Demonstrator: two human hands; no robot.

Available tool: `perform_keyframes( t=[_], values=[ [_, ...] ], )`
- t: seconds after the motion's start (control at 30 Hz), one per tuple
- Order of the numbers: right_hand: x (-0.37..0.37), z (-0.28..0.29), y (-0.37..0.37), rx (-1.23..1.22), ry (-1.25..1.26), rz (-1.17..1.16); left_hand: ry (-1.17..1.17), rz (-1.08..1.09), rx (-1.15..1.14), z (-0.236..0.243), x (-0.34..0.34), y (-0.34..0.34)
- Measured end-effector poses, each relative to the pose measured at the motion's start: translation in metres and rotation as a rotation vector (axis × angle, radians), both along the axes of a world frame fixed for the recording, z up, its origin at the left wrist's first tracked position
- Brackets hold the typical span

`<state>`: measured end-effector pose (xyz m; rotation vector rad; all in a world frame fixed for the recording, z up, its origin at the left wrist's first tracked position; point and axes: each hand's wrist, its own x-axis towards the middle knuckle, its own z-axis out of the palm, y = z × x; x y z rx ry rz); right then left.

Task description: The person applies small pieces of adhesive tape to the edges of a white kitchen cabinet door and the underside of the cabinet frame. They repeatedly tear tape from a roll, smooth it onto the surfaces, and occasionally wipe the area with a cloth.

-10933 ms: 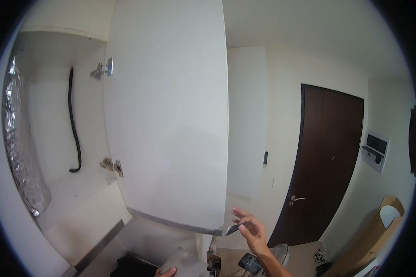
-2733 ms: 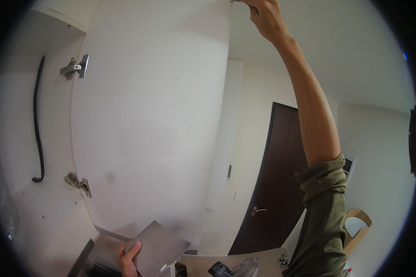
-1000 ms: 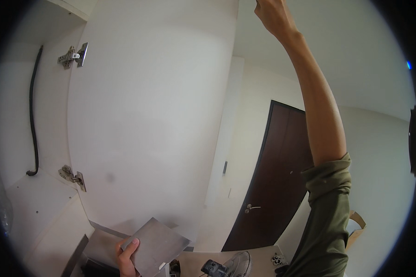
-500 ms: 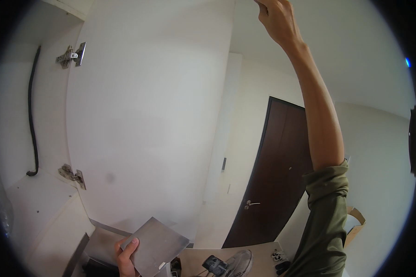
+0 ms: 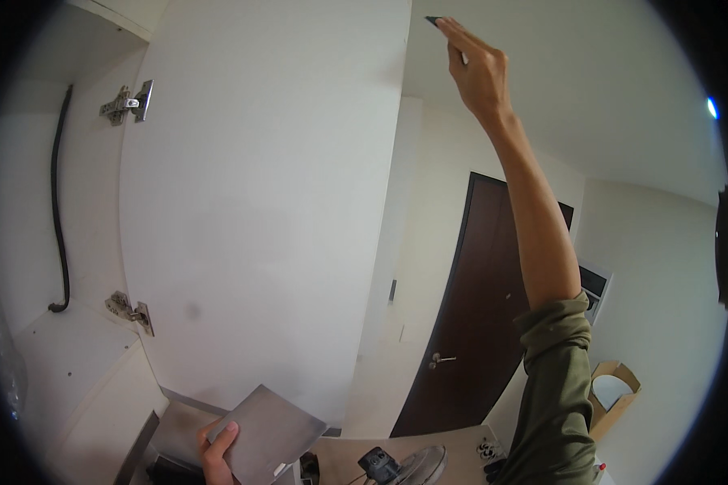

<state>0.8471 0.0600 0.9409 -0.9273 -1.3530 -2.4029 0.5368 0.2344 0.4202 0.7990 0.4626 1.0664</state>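
A flat grey rectangular plate or thin box (image 5: 273,431) is tilted low in the view; my left hand (image 5: 218,447) grips its left edge, thumb on its face. My right arm is raised high, and my right hand (image 5: 479,74) pinches a small dark, pointed, flat piece (image 5: 433,21) between its fingertips. That piece is just right of the free edge of a tall white cabinet door (image 5: 259,186), apart from it. The door stands swung out on an upper metal hinge (image 5: 129,103) and a lower one (image 5: 131,313).
Left of the door, a black cable (image 5: 56,202) hangs inside the white cabinet. Below are an electric fan (image 5: 400,467) and shoes (image 5: 488,449). Behind stands a dark brown door (image 5: 461,323) with a lever handle. An open cardboard box (image 5: 623,386) is at the right.
My right hand has come down and left, nearer the cabinet door's edge, bringing the dark piece into view. My left hand and the grey plate have barely shifted.
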Motion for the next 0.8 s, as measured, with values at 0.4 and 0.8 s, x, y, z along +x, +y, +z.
perform_keyframes(
  t=[0.4, 0.8],
  values=[
    [-0.056, 0.049, 0.005, -0.117, 0.214, -0.039, -0.041, -0.005, 0.036, -0.005, 0.006, 0.003],
    [-0.074, 0.042, 0.006, -0.107, 0.219, -0.218, -0.045, -0.051, 0.035, 0.000, 0.005, -0.004]
  ],
)
